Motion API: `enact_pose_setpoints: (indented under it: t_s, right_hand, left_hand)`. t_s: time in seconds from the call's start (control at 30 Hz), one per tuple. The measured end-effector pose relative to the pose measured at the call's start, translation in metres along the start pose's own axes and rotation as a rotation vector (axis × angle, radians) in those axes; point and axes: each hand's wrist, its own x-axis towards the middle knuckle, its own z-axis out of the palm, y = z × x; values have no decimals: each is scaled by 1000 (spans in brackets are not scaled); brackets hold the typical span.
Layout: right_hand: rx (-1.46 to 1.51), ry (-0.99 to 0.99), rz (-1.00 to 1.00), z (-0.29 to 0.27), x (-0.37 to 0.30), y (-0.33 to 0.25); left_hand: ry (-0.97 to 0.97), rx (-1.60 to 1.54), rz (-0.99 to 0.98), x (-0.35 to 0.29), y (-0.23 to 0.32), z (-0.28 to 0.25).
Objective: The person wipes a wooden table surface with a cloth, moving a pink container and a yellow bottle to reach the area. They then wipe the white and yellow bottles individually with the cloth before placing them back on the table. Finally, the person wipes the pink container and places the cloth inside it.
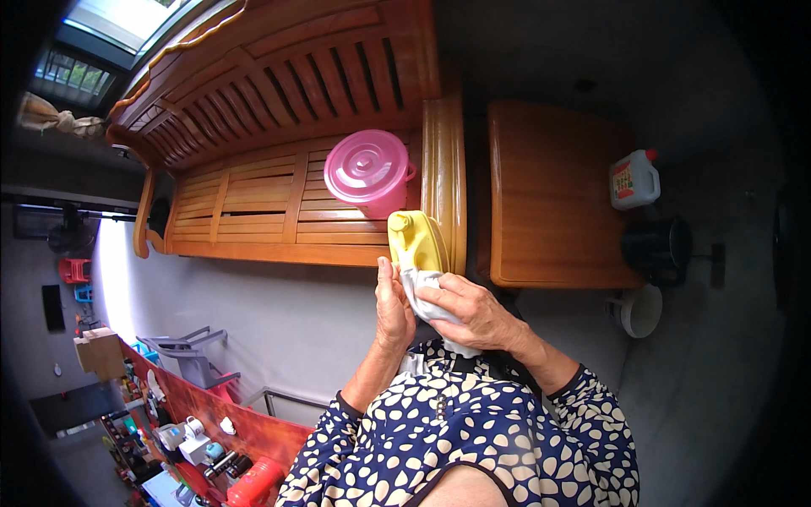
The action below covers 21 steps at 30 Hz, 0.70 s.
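A yellow plastic jug (429,245) with a yellow cap is held up in front of my chest, its capped end pointing away from me. My left hand (393,308) grips its left side, fingers partly hidden behind it. On the other side, my right hand (473,313) has its fingers bent over a white cloth (424,291), pressing it against the jug's near end. The cloth covers that lower part of the jug and hangs down toward my patterned top. Just beyond the jug, a pink lidded bucket (367,169) stands on a slatted wooden bench (253,198).
To the right is a brown wooden table (549,203), with a white jug with a red cap (634,180) and a black pot (657,251) by its far right side. A white bucket (635,311) sits lower right. A grey chair (190,351) and a cluttered red table (253,422) are left.
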Motion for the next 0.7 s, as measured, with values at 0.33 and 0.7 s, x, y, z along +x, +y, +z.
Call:
enact_pose_setpoints:
  t_s: [0.33,0.7]
  right_hand:
    - [-221,174,56,-8,-6,16]
    - [127,225,369,-67,-71,69]
  left_hand:
    - [82,-22,17,10,-19,39]
    - [-35,119,-129,49,-63,105]
